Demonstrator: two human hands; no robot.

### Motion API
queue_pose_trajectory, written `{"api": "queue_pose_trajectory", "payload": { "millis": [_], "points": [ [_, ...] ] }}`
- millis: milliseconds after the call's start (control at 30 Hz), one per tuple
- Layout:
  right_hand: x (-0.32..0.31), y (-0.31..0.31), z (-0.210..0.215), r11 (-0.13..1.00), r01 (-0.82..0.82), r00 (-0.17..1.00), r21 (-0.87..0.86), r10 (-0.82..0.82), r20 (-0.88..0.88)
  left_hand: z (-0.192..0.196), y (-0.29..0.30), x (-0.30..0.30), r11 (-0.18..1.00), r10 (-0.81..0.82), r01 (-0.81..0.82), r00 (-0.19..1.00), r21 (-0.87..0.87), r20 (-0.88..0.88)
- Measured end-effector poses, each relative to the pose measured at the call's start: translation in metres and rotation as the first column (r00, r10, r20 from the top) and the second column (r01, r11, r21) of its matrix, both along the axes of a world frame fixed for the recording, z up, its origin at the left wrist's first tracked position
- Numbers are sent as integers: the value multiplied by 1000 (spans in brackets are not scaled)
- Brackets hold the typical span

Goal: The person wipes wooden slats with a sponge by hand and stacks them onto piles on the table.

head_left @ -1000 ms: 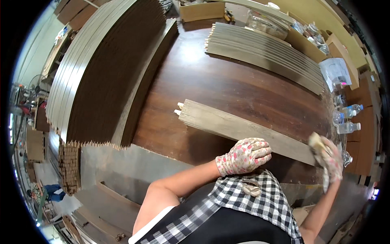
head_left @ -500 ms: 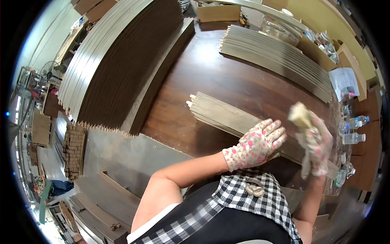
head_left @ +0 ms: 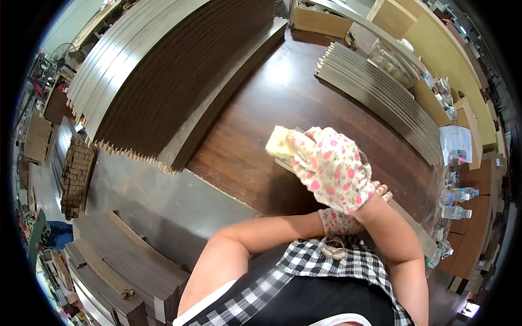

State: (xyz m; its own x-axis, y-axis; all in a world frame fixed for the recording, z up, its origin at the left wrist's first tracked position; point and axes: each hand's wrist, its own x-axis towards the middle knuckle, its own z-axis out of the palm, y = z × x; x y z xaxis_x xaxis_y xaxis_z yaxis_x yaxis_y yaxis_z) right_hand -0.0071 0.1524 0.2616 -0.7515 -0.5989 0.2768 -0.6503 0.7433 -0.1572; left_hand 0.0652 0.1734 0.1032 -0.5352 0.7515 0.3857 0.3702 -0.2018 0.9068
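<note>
My right hand, in a white glove with pink flower print, is closed around a pale yellow sponge-like pad. It crosses above my left arm, over the far left end of a small stack of grey wood-grain boards. My left hand, gloved the same way, rests at those boards, mostly hidden under the right wrist. Only its cuff and stretched fingertips show. My right hand covers much of the boards' middle, so whether the pad touches them is hard to tell.
A tall stack of boards with wooden dowels at their ends fills the table's left. Another board stack lies at the back right. Plastic bottles, a paper sheet and a cardboard box line the brown table.
My right hand has swung left with the pad, from the right end of the boards to their left end, crossing over my left hand. The whole view has shifted slightly.
</note>
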Motion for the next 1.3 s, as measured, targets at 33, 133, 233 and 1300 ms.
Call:
{"api": "queue_pose_trajectory", "payload": {
  "millis": [33,133,233,1300],
  "points": [
    [2,-5,6,996,71,982,51,-79,172,0,0,0,1000,-19,19,1000,-7,21],
    [0,-10,6,966,73,983,248,-111,144,3,-5,-8,999,21,-22,999,-39,-37],
    [8,25,-11,974,-131,982,-184,152,108,27,-10,-15,993,35,-48,993,-111,-115],
    [127,202,-67,50,335,879,-941,-376,293,121,-159,-75,494,340,-816,499,-300,-797]
  ]
}}
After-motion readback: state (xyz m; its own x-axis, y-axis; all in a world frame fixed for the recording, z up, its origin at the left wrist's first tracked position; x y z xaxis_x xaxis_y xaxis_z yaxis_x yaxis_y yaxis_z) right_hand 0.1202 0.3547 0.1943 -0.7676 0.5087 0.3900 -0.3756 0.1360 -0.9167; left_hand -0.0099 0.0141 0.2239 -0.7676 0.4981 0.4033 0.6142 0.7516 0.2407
